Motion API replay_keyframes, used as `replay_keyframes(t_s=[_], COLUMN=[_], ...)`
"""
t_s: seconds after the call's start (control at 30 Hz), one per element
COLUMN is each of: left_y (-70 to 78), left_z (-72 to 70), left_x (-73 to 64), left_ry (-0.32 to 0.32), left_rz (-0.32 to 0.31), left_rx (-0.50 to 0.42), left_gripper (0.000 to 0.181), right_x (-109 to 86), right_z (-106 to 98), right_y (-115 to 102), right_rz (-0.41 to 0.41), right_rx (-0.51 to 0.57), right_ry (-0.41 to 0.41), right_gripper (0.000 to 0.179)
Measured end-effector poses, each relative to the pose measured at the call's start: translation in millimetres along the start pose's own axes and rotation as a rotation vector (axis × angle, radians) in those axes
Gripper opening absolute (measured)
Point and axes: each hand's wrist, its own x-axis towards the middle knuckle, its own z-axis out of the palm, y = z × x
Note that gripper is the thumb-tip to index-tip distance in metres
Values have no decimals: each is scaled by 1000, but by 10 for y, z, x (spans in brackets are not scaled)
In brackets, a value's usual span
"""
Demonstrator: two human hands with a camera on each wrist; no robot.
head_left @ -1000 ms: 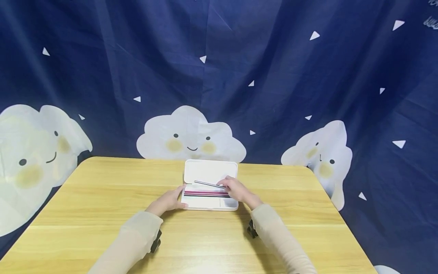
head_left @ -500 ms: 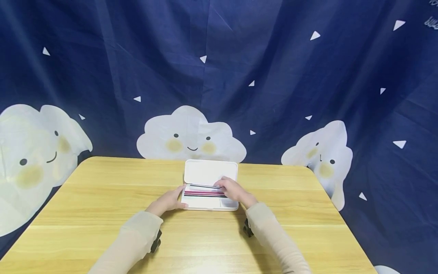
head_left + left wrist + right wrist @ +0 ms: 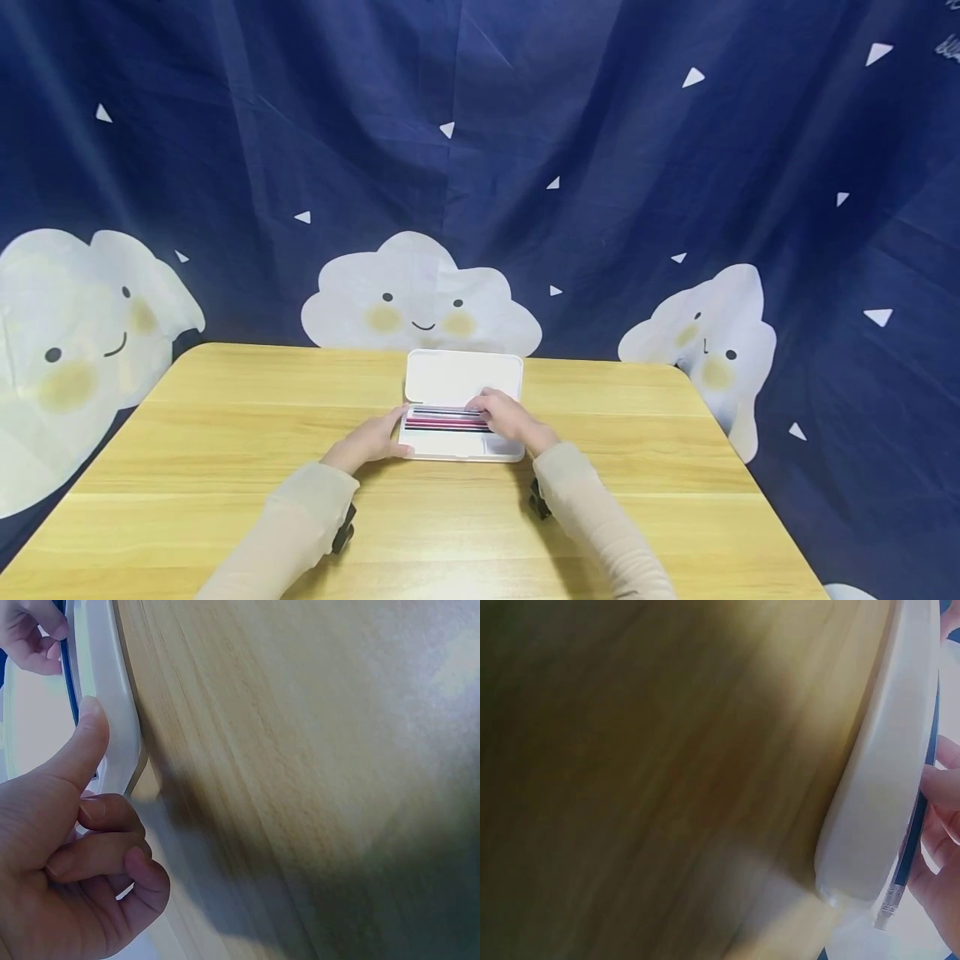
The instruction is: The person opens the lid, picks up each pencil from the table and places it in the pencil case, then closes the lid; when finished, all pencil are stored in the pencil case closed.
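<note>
A white pencil case [image 3: 442,447] lies on the table with its lid [image 3: 461,375] folded back. Dark and red pencils [image 3: 446,424] lie lengthwise inside it. My left hand [image 3: 369,439] grips the left end of the case, thumb at the front corner and a finger at the back corner. In the left wrist view its other fingers are curled by the case end. My right hand [image 3: 506,414] reaches over the right half, its fingertips pinching a dark pencil [image 3: 442,410] near the hinge. The right wrist view shows a dark pencil's metal ferrule [image 3: 891,896] beside the right hand [image 3: 943,832].
The case stands near the far edge of a light wooden table [image 3: 442,533]. Behind it hangs a dark blue curtain [image 3: 360,167] printed with white clouds and triangles. Each wrist bears a small black camera.
The dark pencil in my right hand has come down from a tilt above the case to lie flat along its back row. My right hand moved slightly left; my left stayed put.
</note>
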Motion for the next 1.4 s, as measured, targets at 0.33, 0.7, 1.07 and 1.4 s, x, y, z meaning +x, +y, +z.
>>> replay_keyframes(t_s=[0.33, 0.7, 1.07, 1.4], left_y=[11, 4, -19, -3], left_z=[8, 4, -3, -1], left_x=[8, -6, -3, 0], left_ry=[-10, -5, 1, 1], left_rz=[-7, 0, 13, 20], left_rx=[-1, -16, -5, 4], left_gripper=[83, 83, 83, 82], right_x=[48, -82, -211, -283], right_z=[33, -42, -100, -173], right_y=[-20, 52, 198, 297], right_rz=[14, 61, 160, 280], right_rx=[5, 196, 359, 435], right_ry=[11, 105, 223, 397], right_gripper=[26, 22, 21, 26])
